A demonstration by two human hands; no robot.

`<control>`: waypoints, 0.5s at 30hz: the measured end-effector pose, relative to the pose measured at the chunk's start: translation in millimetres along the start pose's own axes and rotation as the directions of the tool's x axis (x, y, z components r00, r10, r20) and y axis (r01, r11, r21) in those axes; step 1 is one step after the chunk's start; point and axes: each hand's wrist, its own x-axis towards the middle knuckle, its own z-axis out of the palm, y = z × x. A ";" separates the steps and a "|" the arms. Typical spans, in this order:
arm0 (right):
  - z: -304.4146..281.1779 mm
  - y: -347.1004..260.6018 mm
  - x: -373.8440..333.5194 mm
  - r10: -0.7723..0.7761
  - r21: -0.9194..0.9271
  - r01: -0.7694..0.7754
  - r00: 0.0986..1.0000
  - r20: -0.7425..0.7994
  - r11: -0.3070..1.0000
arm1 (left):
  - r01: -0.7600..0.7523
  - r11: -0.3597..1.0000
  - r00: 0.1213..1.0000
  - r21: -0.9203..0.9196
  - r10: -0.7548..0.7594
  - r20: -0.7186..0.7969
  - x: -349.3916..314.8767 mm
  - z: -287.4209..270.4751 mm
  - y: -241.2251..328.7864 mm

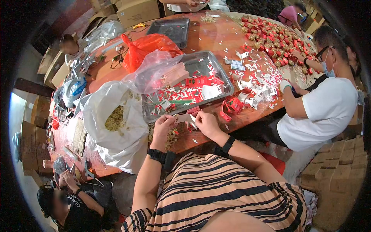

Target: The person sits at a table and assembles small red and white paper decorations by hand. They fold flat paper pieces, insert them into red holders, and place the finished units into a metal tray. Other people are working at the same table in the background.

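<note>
In front of me, at the near edge of the table, my left hand [164, 124] and my right hand [207, 123] hold a small folded white card [184, 118] between them. The left thumb and fingers pinch its left end, and the right fingers close on its right end. Just behind the hands is a metal tray [222, 72] with red and white paper scraps, a stack of pale pink pieces [176, 74] and a clear plastic bag [150, 71]. Folded red card pieces [233, 105] lie right of my right hand.
Left of the tray stands a white sack [96, 129] with yellowish bits [116, 118]. A red plastic bag [148, 48] and a second tray [169, 29] are farther back. Many red and gold ornaments [276, 42] cover the far right. Co-workers sit right and left.
</note>
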 end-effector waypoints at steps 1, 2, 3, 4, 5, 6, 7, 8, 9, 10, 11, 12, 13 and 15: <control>0.1 -3.3 -0.2 0.012 0.014 -0.012 1.000 -0.002 1.000 | -0.012 0.999 1.000 0.042 0.011 0.022 -1.0 0.3 1.2; 0.1 -5.2 0.0 0.024 0.027 -0.024 1.000 -0.004 0.999 | -0.025 0.996 0.999 0.083 0.022 0.044 -1.9 0.5 2.3; 1.5 -3.7 0.9 0.022 0.072 -0.021 1.000 -0.010 0.997 | -0.039 0.992 0.997 0.124 0.031 0.067 -2.5 0.4 3.1; 3.0 -1.5 1.3 0.023 0.117 -0.021 1.000 -0.017 0.993 | -0.045 0.989 0.996 0.138 0.034 0.079 -3.6 0.1 3.0; 3.9 0.2 1.5 0.024 0.161 -0.020 0.999 -0.024 0.987 | -0.051 0.987 0.995 0.151 0.038 0.090 -4.8 -0.4 2.5; 4.5 1.3 1.1 0.047 0.173 -0.047 0.999 0.003 0.984 | -0.057 0.985 0.994 0.165 0.041 0.102 -5.9 -0.7 2.4; 4.6 1.5 0.7 0.070 0.184 -0.074 0.997 0.029 0.980 | -0.060 0.984 0.994 0.166 0.044 0.101 -6.4 -0.5 2.3; 4.5 1.8 0.5 0.092 0.194 -0.101 0.994 0.055 0.976 | -0.064 0.984 0.994 0.167 0.047 0.100 -6.8 -0.1 2.3; 8.3 8.9 1.3 0.096 0.257 -0.102 0.995 0.037 0.961 | -0.067 0.984 0.994 0.168 0.050 0.099 -7.1 0.4 2.3; 12.0 16.1 3.6 0.101 0.318 -0.101 0.995 0.019 0.943 | -0.058 0.988 0.996 0.145 0.046 0.083 -7.0 1.1 2.2; 14.5 23.3 5.1 0.106 0.378 -0.099 0.994 0.001 0.921 | -0.050 0.991 0.997 0.122 0.042 0.067 -6.5 1.9 1.7; 15.5 31.3 5.7 0.125 0.400 -0.121 0.992 0.017 0.909 | -0.042 0.994 0.998 0.099 0.036 0.053 -6.3 3.0 1.6; 13.1 32.8 6.4 0.146 0.420 -0.146 0.989 0.032 0.896 | -0.038 0.996 0.998 0.080 0.034 0.048 -7.4 5.0 2.8; 12.1 33.5 5.8 0.168 0.406 -0.173 0.985 0.049 0.897 | -0.029 0.999 0.999 0.041 0.027 0.043 -10.6 9.6 6.5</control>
